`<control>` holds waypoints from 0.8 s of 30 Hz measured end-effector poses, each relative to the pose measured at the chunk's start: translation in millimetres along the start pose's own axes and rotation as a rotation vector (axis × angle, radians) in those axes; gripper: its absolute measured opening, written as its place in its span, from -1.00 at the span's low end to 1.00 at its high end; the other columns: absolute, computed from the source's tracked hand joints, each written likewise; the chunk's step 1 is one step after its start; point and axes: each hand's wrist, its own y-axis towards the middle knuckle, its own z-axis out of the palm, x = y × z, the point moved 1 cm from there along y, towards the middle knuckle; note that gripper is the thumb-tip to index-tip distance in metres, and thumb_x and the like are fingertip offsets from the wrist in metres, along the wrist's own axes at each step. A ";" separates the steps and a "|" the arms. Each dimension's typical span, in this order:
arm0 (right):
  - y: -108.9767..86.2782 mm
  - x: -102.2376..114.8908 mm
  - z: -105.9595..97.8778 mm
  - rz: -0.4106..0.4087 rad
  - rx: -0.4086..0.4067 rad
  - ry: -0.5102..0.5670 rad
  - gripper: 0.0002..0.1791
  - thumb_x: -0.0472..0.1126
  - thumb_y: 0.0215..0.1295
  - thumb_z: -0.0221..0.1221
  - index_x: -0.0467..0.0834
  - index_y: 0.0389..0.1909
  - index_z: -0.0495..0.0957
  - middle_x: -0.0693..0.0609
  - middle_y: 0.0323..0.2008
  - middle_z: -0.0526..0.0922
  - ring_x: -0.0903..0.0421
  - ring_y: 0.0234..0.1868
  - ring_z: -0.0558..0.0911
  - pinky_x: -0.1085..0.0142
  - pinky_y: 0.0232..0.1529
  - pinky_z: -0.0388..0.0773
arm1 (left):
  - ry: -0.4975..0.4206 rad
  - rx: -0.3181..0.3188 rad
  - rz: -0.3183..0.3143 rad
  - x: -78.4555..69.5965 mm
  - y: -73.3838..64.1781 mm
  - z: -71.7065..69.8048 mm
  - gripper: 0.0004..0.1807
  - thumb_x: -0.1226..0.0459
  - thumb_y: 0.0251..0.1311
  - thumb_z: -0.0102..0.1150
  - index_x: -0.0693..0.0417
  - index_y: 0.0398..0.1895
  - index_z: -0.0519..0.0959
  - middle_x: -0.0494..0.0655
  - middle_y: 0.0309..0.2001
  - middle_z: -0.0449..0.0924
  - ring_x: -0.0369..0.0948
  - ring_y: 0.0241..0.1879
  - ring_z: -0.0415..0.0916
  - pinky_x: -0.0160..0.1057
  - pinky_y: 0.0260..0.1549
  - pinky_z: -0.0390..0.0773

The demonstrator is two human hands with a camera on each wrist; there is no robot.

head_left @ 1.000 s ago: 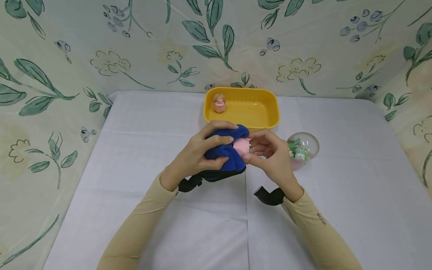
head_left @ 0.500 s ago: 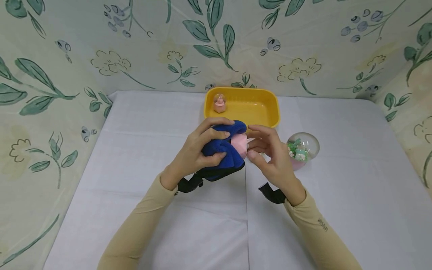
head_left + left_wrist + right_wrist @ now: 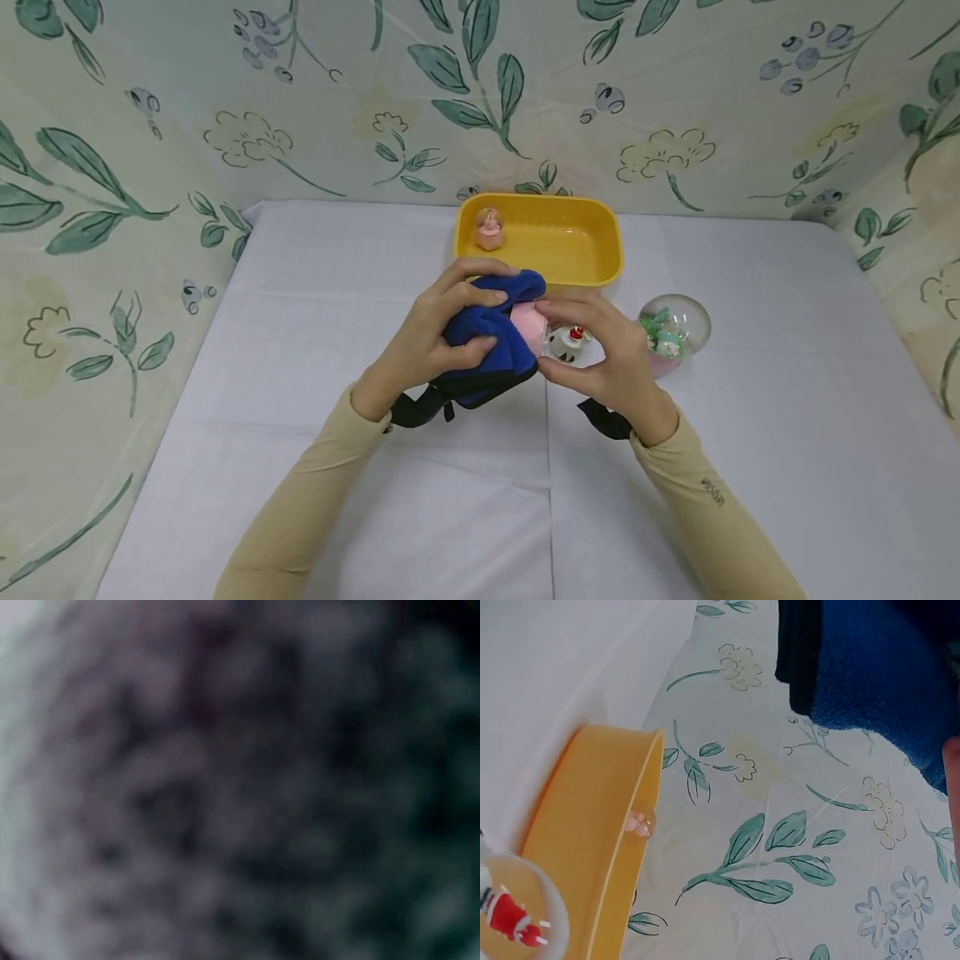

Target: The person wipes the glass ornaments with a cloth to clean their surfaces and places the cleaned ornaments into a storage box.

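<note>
My left hand point(image 3: 423, 337) grips a blue plush cloth point(image 3: 491, 333) with a dark edge, wrapped around a pink faceted piece point(image 3: 529, 327). Only the piece's right end shows; the cloth hides the rest. With thumb and fingertips, my right hand point(image 3: 611, 350) pinches that pink end from the right. Through the gap in the right hand, a small snow globe point(image 3: 567, 342) with a red figure shows on the table. Blue cloth point(image 3: 885, 682) fills the upper right of the right wrist view. The left wrist view is dark and blurred.
A yellow tray point(image 3: 558, 271) stands behind the hands, with a small pink snow globe point(image 3: 490, 230) at its left end. Right of my right hand sits a larger snow globe point(image 3: 672, 333) on a pink base. A white cloth point(image 3: 300, 275) covers the table; floral fabric point(image 3: 517, 108) hangs behind.
The right hand's thumb and fingers loosened from the pink piece, then closed on its end again. The cloth bundle shifted slightly left. The red-figured globe has come into view behind the right hand.
</note>
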 end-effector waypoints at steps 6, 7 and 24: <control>-3.7 -4.6 0.1 0.096 -0.014 0.204 -0.39 -0.03 0.14 0.33 -0.54 -0.11 0.45 -0.11 -0.18 0.62 0.20 -0.27 0.63 0.44 -0.22 0.59 | 0.010 0.038 0.043 -0.8 1.5 1.9 -0.62 0.01 0.33 0.01 0.12 -0.04 0.42 0.28 0.11 0.34 0.09 0.12 0.32 -0.02 0.14 0.39; -4.1 -4.8 0.3 0.126 -0.017 0.234 -0.37 -0.03 0.13 0.34 -0.55 -0.12 0.43 -0.07 -0.17 0.62 0.21 -0.27 0.63 0.44 -0.24 0.59 | 0.015 0.043 0.049 -0.8 1.6 2.2 -0.62 0.01 0.33 0.01 0.12 -0.04 0.42 0.27 0.11 0.34 0.09 0.12 0.32 -0.02 0.13 0.39; -6.1 0.6 -0.8 0.393 0.017 0.301 -0.35 -0.01 0.20 0.29 -0.44 0.07 0.37 -0.10 -0.03 0.57 0.10 -0.18 0.62 0.35 -0.16 0.60 | 0.015 0.019 0.013 -1.6 -2.3 4.6 -0.61 0.00 0.34 0.01 0.15 -0.04 0.41 0.28 0.12 0.33 0.12 0.12 0.32 -0.05 0.08 0.46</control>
